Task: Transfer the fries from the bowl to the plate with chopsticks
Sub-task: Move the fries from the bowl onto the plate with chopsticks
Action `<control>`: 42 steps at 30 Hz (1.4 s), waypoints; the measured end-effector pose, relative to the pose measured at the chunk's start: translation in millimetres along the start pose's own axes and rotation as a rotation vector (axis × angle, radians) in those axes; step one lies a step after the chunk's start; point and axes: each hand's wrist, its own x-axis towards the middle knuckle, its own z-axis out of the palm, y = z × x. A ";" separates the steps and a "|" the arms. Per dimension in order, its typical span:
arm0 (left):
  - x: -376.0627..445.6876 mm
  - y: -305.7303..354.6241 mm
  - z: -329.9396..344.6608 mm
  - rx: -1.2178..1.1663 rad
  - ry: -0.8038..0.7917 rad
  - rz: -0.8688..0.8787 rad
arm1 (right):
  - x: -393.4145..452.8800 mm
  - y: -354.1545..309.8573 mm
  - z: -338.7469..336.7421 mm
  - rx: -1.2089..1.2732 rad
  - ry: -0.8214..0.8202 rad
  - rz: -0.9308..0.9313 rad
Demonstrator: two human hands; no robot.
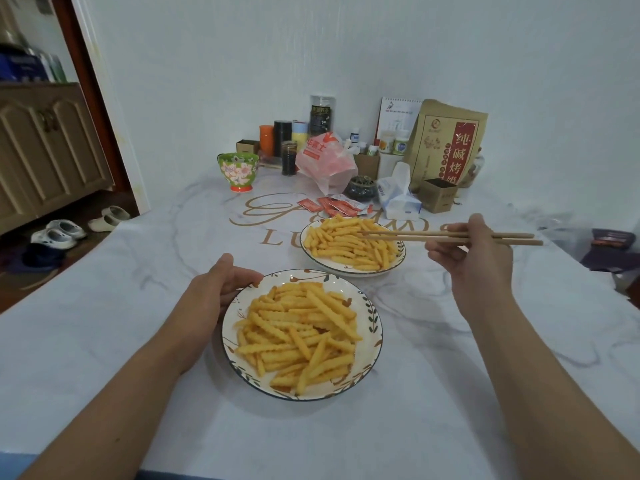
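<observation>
1. head view: my left hand curls around the rim of the near leaf-patterned dish, which is heaped with crinkle-cut fries.
2. my right hand grips wooden chopsticks; their tips sit over the fries in the far dish.
3. i can't tell which dish is the bowl.
4. both dishes rest on the marble-print table, near each other.
</observation>
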 end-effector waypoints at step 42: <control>1.8 0.1 1.4 -0.010 -0.002 0.016 | -5.6 -2.8 11.0 0.015 -0.094 -0.004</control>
